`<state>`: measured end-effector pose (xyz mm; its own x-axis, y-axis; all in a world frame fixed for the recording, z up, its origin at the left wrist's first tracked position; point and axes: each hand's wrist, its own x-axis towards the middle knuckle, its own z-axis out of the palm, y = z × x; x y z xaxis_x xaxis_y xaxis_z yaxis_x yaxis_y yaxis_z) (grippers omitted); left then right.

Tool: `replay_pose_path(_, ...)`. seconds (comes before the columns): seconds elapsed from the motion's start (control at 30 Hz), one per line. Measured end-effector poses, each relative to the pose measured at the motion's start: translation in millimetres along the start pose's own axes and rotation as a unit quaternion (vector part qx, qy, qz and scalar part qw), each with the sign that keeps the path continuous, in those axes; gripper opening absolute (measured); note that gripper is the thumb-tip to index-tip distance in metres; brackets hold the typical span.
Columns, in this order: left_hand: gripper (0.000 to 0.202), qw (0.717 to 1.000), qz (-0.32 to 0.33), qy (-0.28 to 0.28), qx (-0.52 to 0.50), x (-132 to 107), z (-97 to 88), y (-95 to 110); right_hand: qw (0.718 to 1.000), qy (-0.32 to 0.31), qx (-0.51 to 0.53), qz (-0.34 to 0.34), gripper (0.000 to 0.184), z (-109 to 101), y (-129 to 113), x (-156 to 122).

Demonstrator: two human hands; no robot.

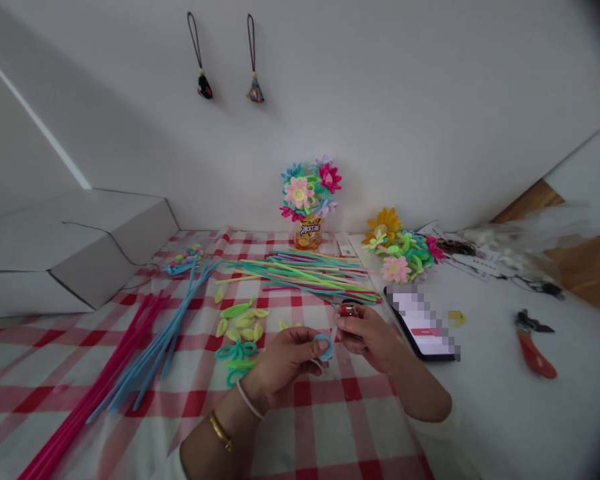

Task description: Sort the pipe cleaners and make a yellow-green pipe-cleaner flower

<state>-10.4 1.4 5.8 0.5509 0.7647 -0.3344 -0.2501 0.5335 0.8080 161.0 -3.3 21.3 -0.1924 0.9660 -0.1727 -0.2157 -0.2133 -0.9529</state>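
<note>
My left hand pinches a small light blue round piece between thumb and fingers. Close beside it on the right, my right hand is closed around a small red thing with a shiny metal top, which looks like a lighter. A thin pale strip shows between the two hands; I cannot tell what it is fixed to. Left of my left hand lie yellow looped petals and teal looped pieces of fuzzy pipe cleaner. Behind my hands is a spread of multicoloured pipe cleaners.
Pink pipe cleaners and blue ones lie at left on the checked cloth. A flower-filled jar stands at the back. At right are more fuzzy flowers, a phone and orange-handled pliers.
</note>
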Motion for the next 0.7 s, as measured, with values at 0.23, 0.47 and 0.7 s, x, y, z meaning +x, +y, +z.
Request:
replay_pose_path(0.23,0.015,0.998,0.038,-0.034,-0.029,-5.0,1.4,3.2,0.999,0.016,0.023,-0.044,0.018,3.6,4.8,-0.4)
replay_pose_path(0.47,0.012,0.992,0.084,-0.051,-0.082,-5.2,1.5,3.3,0.984,0.088,-0.044,-0.147,0.013,5.9,9.2,-1.0)
replay_pose_path(0.7,0.009,0.982,0.157,-0.046,-0.093,-6.8,3.7,3.9,0.93,0.147,-0.204,-0.267,0.004,8.1,8.6,-7.7)
